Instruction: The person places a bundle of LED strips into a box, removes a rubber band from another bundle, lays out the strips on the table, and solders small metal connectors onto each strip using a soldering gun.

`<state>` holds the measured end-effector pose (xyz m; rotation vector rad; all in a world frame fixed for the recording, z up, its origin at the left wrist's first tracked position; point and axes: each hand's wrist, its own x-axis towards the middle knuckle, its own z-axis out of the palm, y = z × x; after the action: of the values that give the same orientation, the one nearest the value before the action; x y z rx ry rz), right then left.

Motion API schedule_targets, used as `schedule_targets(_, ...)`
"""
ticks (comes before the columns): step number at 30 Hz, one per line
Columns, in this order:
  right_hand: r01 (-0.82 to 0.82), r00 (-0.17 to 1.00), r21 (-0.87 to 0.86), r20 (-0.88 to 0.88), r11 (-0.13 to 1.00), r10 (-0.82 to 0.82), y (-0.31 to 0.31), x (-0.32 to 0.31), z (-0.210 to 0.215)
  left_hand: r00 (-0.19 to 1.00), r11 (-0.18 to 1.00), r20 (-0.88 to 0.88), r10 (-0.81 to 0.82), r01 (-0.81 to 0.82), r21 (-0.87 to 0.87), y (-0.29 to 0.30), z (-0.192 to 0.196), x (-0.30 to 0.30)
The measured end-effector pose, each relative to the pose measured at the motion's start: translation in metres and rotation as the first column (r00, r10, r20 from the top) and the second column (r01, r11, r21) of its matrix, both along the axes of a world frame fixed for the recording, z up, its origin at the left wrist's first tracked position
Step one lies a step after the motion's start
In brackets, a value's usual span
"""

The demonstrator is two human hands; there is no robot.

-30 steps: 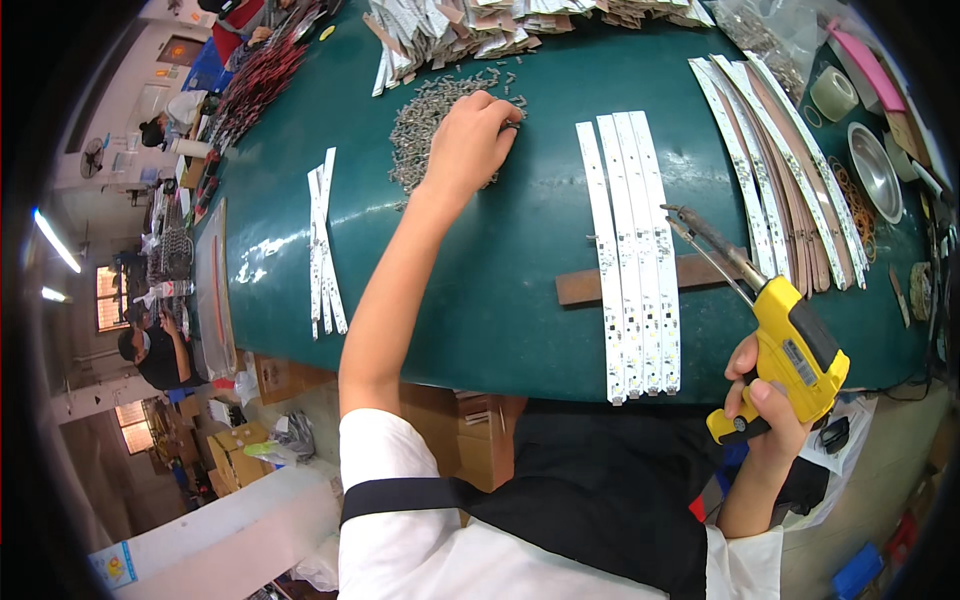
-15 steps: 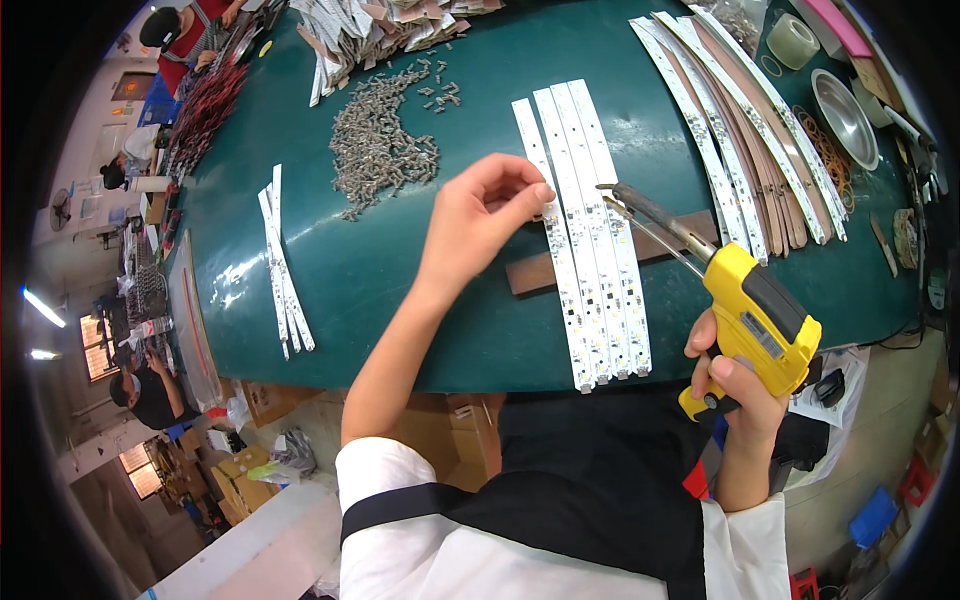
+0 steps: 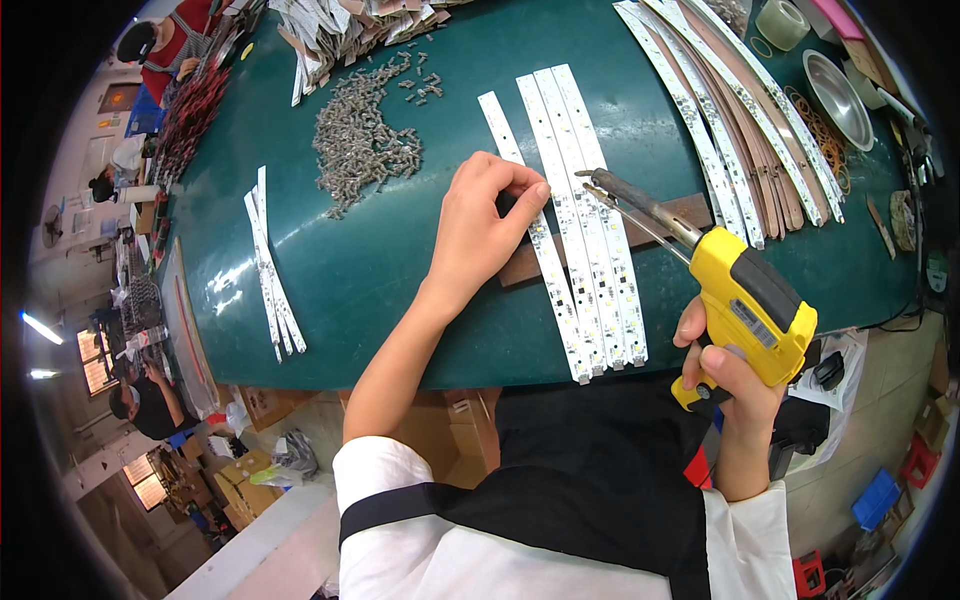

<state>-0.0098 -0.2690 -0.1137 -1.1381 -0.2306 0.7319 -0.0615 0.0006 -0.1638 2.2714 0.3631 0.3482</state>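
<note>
My left hand (image 3: 487, 222) is closed with thumb and fingers pinched on the leftmost white LED strip (image 3: 553, 270), covering part of it. That strip slants, its far end apart from three more white LED strips (image 3: 588, 215) lying side by side. My right hand (image 3: 735, 372) grips a yellow-and-black soldering gun (image 3: 752, 305) by its handle. The gun's dark tip (image 3: 590, 175) and the thin feed tube below it point left, over the middle of the strips. From this view I cannot tell whether the tip touches them. A brown bar (image 3: 685, 213) lies crosswise under the strips.
A heap of small metal parts (image 3: 360, 145) lies beyond my left hand. Crossed strips (image 3: 268, 275) lie farther left, and a pile of strips (image 3: 350, 22) at the back. Long curved strips (image 3: 765, 150), a metal bowl (image 3: 838, 100) and a tape roll (image 3: 783, 25) occupy the right side.
My left hand has shifted the far end of the leftmost strip left, widening its gap from the others. The soldering gun's tip has moved slightly left and away from me.
</note>
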Motion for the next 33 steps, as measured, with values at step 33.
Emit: schedule_targets(33,-0.015,1.000,-0.027,0.014,1.000,0.016,0.006,-0.001,-0.001,0.999,0.983,0.017,0.042,-0.044,0.180,-0.008,-0.003,0.002)
